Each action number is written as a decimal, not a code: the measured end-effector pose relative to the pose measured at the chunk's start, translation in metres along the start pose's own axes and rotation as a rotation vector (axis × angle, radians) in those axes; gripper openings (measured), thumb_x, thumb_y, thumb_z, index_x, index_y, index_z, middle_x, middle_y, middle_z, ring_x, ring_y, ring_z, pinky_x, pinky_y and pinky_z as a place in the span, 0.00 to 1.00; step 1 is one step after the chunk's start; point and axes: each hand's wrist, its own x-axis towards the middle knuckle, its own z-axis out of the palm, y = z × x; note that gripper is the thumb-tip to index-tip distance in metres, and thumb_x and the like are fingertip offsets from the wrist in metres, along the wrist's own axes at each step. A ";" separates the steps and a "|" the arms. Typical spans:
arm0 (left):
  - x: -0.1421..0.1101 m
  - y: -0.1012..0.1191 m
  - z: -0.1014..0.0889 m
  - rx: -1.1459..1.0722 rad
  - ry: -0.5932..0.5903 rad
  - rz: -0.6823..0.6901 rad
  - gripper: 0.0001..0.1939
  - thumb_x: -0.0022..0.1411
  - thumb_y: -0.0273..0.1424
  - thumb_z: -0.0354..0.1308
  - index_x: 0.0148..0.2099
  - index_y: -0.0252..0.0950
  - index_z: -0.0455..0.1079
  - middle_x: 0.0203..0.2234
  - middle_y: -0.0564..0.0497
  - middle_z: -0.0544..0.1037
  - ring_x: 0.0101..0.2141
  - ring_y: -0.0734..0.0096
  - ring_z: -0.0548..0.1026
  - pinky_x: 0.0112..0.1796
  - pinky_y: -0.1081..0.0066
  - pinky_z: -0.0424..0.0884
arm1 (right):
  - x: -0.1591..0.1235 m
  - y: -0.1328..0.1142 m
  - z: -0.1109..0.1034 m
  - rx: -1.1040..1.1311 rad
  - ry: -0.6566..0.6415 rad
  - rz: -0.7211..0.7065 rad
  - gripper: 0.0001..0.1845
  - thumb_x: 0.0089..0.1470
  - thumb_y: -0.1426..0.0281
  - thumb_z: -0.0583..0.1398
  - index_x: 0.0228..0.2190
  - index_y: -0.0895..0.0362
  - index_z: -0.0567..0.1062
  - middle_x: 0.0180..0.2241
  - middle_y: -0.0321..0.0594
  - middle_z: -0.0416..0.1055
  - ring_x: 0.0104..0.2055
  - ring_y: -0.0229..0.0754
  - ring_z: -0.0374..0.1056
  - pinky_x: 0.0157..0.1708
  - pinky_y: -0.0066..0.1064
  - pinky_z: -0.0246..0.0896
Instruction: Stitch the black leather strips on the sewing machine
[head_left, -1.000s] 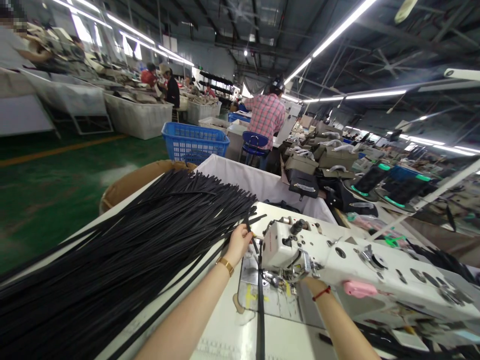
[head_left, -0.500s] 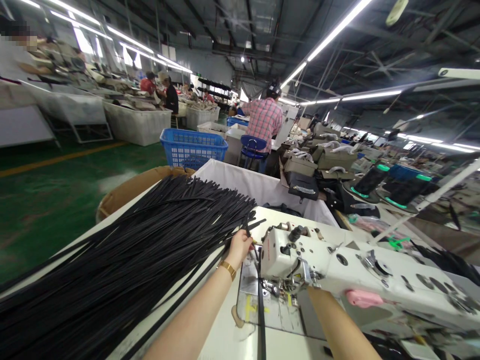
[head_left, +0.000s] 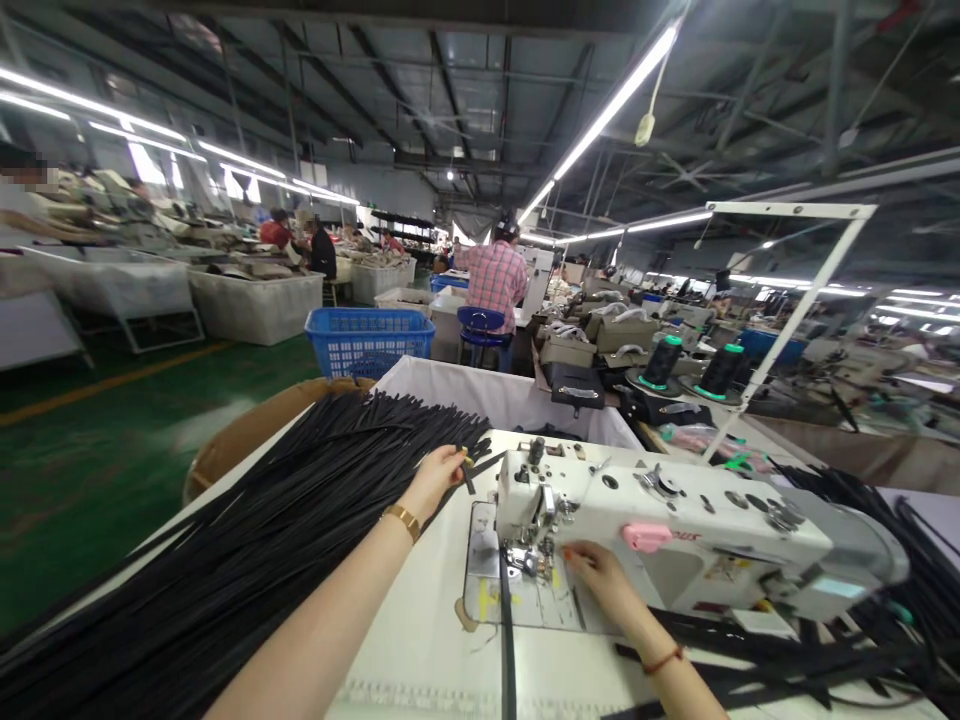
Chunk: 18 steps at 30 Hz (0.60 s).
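My left hand, with a gold watch at the wrist, is closed at the fingertips on the end of a black strap, beside a large pile of black straps. A small yellow spot shows at the fingers; I cannot tell what it is. My right hand is pinched beside the presser foot of a white sewing machine; anything between its fingers is too small to make out. One long black strap runs from the machine's foot towards me over the table.
A white cloth-lined bin and a blue basket stand beyond the table. Thread spools are at the right behind the machine. More black straps lie at the lower right. A person in a checked shirt sits ahead.
My left hand has drawn back left from the machine head. My right hand, hidden behind the machine head before, now shows by the presser foot. The view has shifted.
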 end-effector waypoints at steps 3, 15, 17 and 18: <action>-0.024 0.043 -0.007 -0.040 -0.092 -0.006 0.17 0.47 0.36 0.71 0.34 0.30 0.71 0.26 0.49 0.76 0.18 0.83 0.65 0.21 0.81 0.61 | -0.044 0.026 -0.005 0.079 -0.040 0.066 0.33 0.46 0.43 0.58 0.36 0.61 0.80 0.37 0.50 0.79 0.41 0.52 0.74 0.43 0.37 0.69; -0.110 0.123 -0.031 -0.190 -0.057 0.002 0.04 0.64 0.27 0.58 0.37 0.31 0.70 0.23 0.54 0.69 0.19 0.84 0.64 0.19 0.83 0.63 | -0.141 0.026 0.006 0.193 -0.017 -0.008 0.25 0.54 0.52 0.57 0.43 0.58 0.77 0.41 0.47 0.78 0.39 0.46 0.74 0.40 0.29 0.69; -0.130 0.135 -0.048 -0.140 -0.030 -0.020 0.02 0.62 0.25 0.59 0.36 0.31 0.70 0.22 0.54 0.69 0.19 0.82 0.66 0.19 0.82 0.65 | -0.153 0.017 0.010 0.192 -0.044 -0.016 0.25 0.54 0.53 0.56 0.44 0.58 0.77 0.40 0.47 0.78 0.37 0.45 0.74 0.40 0.29 0.69; -0.139 0.141 -0.055 -0.116 -0.012 -0.023 0.01 0.61 0.23 0.59 0.36 0.31 0.69 0.22 0.53 0.69 0.19 0.81 0.67 0.19 0.82 0.66 | -0.160 0.011 0.013 0.185 -0.043 -0.001 0.25 0.54 0.53 0.57 0.44 0.58 0.77 0.39 0.46 0.78 0.36 0.44 0.74 0.40 0.29 0.69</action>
